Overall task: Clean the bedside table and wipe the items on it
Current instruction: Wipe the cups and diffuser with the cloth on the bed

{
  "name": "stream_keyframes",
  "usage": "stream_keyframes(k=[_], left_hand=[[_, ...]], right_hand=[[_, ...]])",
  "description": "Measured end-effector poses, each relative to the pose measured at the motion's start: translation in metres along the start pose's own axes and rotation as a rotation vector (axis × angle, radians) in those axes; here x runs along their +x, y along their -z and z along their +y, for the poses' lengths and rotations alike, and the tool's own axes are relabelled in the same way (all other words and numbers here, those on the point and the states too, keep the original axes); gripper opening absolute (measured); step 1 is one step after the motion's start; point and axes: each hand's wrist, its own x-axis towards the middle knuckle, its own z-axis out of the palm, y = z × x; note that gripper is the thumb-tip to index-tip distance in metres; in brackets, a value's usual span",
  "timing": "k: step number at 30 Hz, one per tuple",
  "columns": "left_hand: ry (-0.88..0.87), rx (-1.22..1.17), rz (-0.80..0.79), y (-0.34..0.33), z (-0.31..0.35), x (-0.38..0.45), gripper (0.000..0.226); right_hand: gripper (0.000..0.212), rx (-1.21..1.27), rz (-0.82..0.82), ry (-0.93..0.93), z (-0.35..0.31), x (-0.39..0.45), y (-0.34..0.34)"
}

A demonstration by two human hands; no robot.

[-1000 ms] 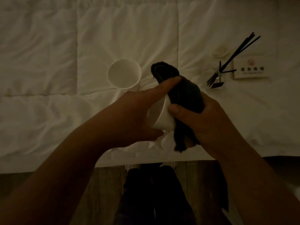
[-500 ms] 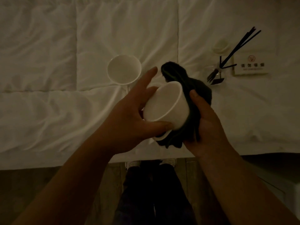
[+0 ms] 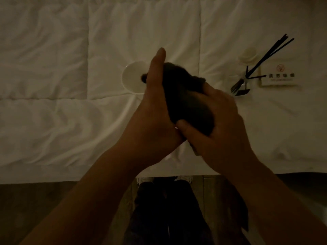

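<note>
Both hands work above the bed's near edge: the right hand grips the dark cloth, the left hand lies flat-fingered against it. Any cup inside is hidden. Best to turn it slowly, clear of the white cup on the bed.

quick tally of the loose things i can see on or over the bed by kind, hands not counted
white cups in plain view: 1
dark cloths: 1
reed diffusers: 1
small white signs: 1
round white lids: 1
total: 5
Whatever the cloth is wrapped round is hidden, so it is not counted.
</note>
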Motion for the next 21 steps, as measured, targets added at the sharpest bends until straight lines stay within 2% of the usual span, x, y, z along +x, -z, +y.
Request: stream_keyframes(k=[1,3,5,7,9,11,13,15,18,21], left_hand=[[-0.021,0.037,-0.009,0.000,-0.001,0.001,0.116],[-0.054,0.091,-0.037,0.001,-0.003,0.000,0.116],[-0.101,0.163,-0.079,0.003,-0.002,0.000,0.111],[-0.197,0.278,-0.117,0.006,0.001,0.002,0.097],[-0.321,0.376,-0.177,0.009,0.001,0.004,0.083],[-0.391,0.446,-0.235,0.012,0.002,0.008,0.077],[-0.411,0.478,-0.272,0.013,0.002,0.009,0.077],[-0.363,0.451,-0.305,0.013,-0.002,0.007,0.087],[-0.204,0.280,-0.257,0.013,-0.006,0.002,0.113],[-0.072,0.117,-0.170,0.003,-0.009,0.000,0.120]], right_hand=[[0.047,-0.217,-0.024,0.097,-0.001,0.003,0.000],[0.045,-0.402,-0.078,0.208,-0.005,0.010,0.005],[0.029,-0.338,-0.230,0.219,-0.009,0.015,0.011],[0.008,-0.189,-0.452,0.101,-0.011,0.020,0.017],[0.021,-0.158,-0.652,0.000,-0.011,0.023,0.019],[0.026,-0.099,-0.786,-0.080,-0.009,0.026,0.019],[0.027,-0.028,-0.827,-0.134,-0.007,0.031,0.018],[0.022,0.029,-0.841,-0.170,-0.004,0.035,0.016],[0.010,0.248,-0.745,-0.224,0.003,0.036,0.014],[0.021,0.497,-0.616,-0.225,0.011,0.029,0.018]])
